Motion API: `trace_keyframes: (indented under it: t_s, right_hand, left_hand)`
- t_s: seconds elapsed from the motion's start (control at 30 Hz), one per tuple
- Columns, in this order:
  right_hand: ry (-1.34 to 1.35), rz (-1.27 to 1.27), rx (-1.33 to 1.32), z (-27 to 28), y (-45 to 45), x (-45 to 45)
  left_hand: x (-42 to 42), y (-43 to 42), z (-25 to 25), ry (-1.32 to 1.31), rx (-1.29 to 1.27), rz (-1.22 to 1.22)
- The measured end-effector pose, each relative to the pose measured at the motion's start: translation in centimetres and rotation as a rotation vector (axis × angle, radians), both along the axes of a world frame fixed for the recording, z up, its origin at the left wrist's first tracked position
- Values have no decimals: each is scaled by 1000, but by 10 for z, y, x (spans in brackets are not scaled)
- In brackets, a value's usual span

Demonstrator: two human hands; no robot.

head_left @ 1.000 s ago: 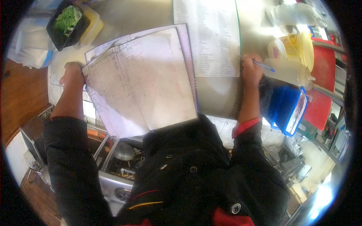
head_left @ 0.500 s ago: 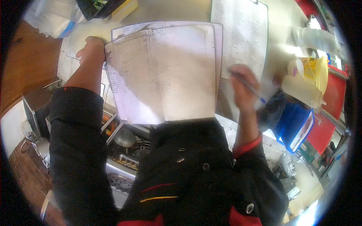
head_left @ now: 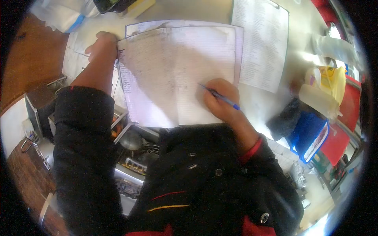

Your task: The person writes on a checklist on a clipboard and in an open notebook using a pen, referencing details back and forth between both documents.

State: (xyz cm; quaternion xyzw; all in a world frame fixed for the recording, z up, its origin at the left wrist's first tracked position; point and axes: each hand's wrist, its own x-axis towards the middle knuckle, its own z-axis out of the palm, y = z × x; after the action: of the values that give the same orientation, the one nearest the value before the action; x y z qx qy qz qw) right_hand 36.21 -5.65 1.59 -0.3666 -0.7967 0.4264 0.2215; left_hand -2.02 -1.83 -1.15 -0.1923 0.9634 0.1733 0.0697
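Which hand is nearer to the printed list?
Right. The right hand, with the pen, is over the notebook, nearer the printed list; the left hand is at the notebook's left edge.

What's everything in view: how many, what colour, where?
Notebook: 1, off-white, open, centre
Pen: 1, blue, over notebook
Printed sheet: 1, white, right of notebook
Counter: 1, pale, beneath notebook
Bottle: 1, cream, right
Container: 1, yellow, beside bottle
Box: 1, blue, lower right
Panel: at least 1, red, far right
Bag: 1, whitish, upper left
Tray: 1, black, top edge
Round metalware: 1, grey, lower left
Other clutter: uncountable, mixed, edges
Left hand: 1, bare, beside notebook
Right hand: 1, bare, gripping pen over notebook
Jacket: 1, black, bottom
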Motion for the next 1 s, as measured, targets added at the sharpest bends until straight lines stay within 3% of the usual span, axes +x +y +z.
trace_keyframes:
  t_s: [0.1, 0.2, 0.27, 0.4, 0.63, 0.7, 0.83, 1.0]
  right_hand:
    - [-75, 59, 51, -3, -3, -7]
    - [7, -84, 87, -12, -10, -3]
    - [146, -322, -196, -22, -13, 7]
    - [176, -217, -175, -20, -7, 18]
    - [260, -313, -213, -26, -10, 13]
    - [378, -402, -446, -15, -10, 14]
    - [303, -396, -469, -29, -7, 26]
    - [462, -381, -596, -19, -5, 29]
  left_hand:
    - [0, 1, 3, 8, -10, 1]
    - [1, 1, 8, 19, -21, 8]
    - [2, 1, 9, 16, -21, 10]
    - [3, 1, 9, 14, -21, 9]
    - [7, 4, 10, 8, -14, 7]
    - [7, 5, 10, 4, -11, 8]
    - [6, 3, 10, 7, -12, 6]
    - [3, 2, 6, 9, -8, -8]
